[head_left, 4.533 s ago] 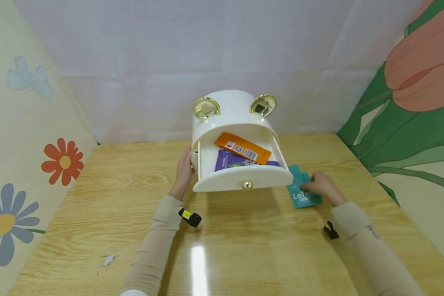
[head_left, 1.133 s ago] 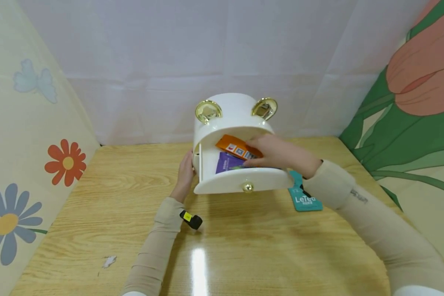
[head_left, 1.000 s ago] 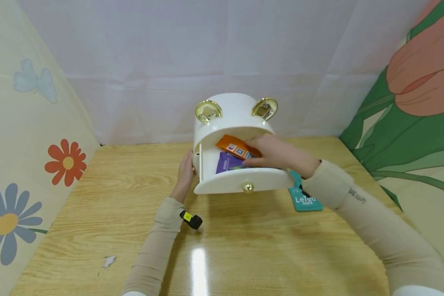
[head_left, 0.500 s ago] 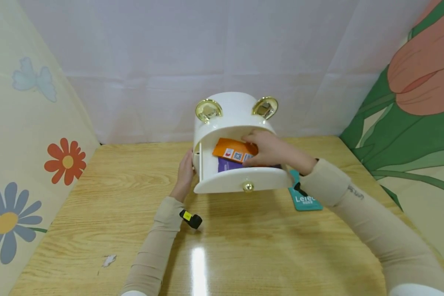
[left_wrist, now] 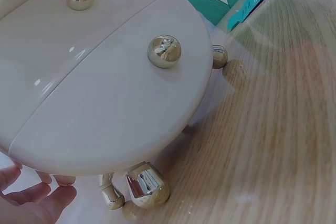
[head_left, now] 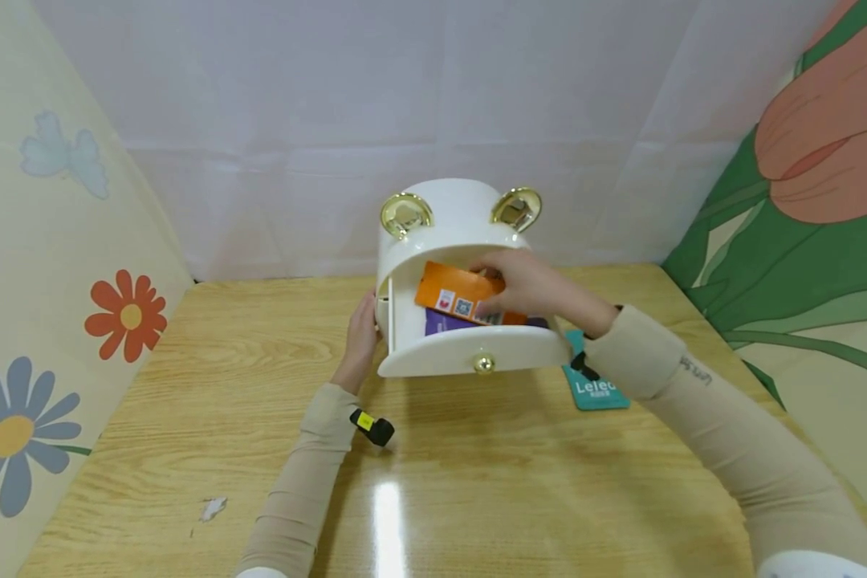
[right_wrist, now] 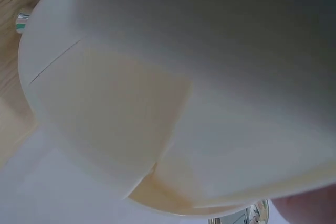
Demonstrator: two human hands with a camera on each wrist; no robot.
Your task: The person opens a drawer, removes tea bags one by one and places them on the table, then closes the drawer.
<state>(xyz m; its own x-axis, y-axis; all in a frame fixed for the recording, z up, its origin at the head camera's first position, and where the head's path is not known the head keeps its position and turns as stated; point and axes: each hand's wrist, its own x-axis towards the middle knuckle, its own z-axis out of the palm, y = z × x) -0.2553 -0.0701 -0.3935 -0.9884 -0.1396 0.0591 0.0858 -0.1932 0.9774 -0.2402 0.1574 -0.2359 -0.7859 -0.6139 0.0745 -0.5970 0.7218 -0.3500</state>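
A white storage box (head_left: 457,210) with two gold ears stands on the wooden table, its upper drawer (head_left: 422,361) pulled out. Inside lies a purple packet (head_left: 442,323), partly covered by an orange packet (head_left: 448,285). My right hand (head_left: 526,282) reaches over the drawer front and pinches the orange packet between thumb and fingers, its left end tilted up. My left hand (head_left: 361,339) rests against the box's left side; in the left wrist view its fingers (left_wrist: 32,192) lie loosely at the box's edge. The right wrist view is filled by the box and drawer, hiding the packets.
A teal packet (head_left: 598,393) lies on the table to the right of the box, partly beneath my right wrist. Gold ball feet (left_wrist: 149,184) hold the box up. A white cloth (head_left: 289,160) hangs behind, with flower-printed panels at both sides.
My right hand has gone from the teal packet on the table into the drawer. The orange packet has turned and its left part has lifted over the purple one. The left hand stays put.
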